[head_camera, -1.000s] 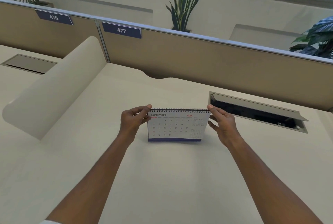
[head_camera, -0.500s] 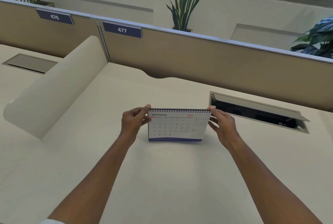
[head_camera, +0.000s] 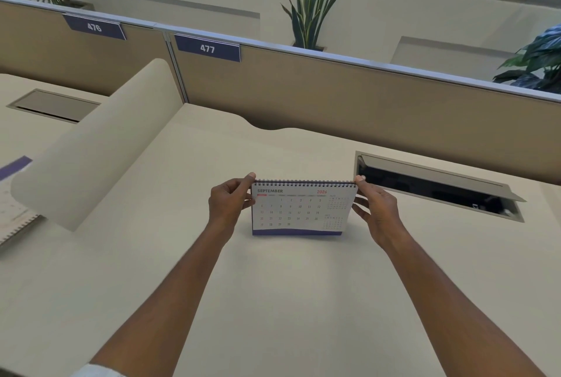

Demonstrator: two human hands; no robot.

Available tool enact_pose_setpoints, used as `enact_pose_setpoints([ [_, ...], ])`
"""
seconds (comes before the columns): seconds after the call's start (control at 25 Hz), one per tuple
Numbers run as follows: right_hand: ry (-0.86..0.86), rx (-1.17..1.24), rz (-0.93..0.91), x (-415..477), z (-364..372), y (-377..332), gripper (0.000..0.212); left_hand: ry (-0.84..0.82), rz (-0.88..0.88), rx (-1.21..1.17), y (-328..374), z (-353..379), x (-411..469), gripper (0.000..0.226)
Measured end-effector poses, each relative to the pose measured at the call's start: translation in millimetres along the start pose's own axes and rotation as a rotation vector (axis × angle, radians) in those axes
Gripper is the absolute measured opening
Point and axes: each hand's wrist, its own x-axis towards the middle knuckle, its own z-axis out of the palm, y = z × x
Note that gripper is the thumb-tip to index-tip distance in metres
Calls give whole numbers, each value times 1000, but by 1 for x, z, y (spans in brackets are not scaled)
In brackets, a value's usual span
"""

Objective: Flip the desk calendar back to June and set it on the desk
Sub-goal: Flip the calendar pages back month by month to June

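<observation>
A white spiral-bound desk calendar (head_camera: 300, 209) with a purple base strip stands upright on the cream desk (head_camera: 288, 300), its front page reading SEPTEMBER 2026. My left hand (head_camera: 229, 202) pinches its upper left corner at the spiral binding. My right hand (head_camera: 375, 209) pinches the upper right corner, fingers spread behind the right edge. The calendar's back side is hidden.
An open cable hatch (head_camera: 437, 185) with a raised lid lies just right of the calendar. A curved cream divider (head_camera: 100, 139) rises at the left, with another spiral-bound pad (head_camera: 15, 221) beyond it. Tan partition panels labelled 476 and 477 (head_camera: 208, 48) close off the back.
Both hands keep their hold on the calendar's top corners and the page still shows September. The view has shifted slightly, bringing the pad at the far left into sight.
</observation>
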Motion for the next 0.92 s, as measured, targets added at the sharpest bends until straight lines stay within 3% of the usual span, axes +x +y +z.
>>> enact_pose_setpoints([
  [0.12, 3, -7, -15, -1, -4, 5, 28, 56, 8, -21, -6, -4, -4, 42],
  [0.24, 99, 9, 11, 1, -10, 16, 35, 119, -3, -11, -19, -12, -8, 29],
  [0.4, 195, -54, 42, -2, -16, 40, 7, 125, -11, 88, -40, -18, -20, 9],
  [0.64, 201, -239, 60, -10, -16, 71, 10, 112, 8, 237, -57, -14, -38, 14],
  [0.92, 210, -235, 40, -16, -14, 83, 12, 149, -6, 291, -65, -12, -46, 15],
])
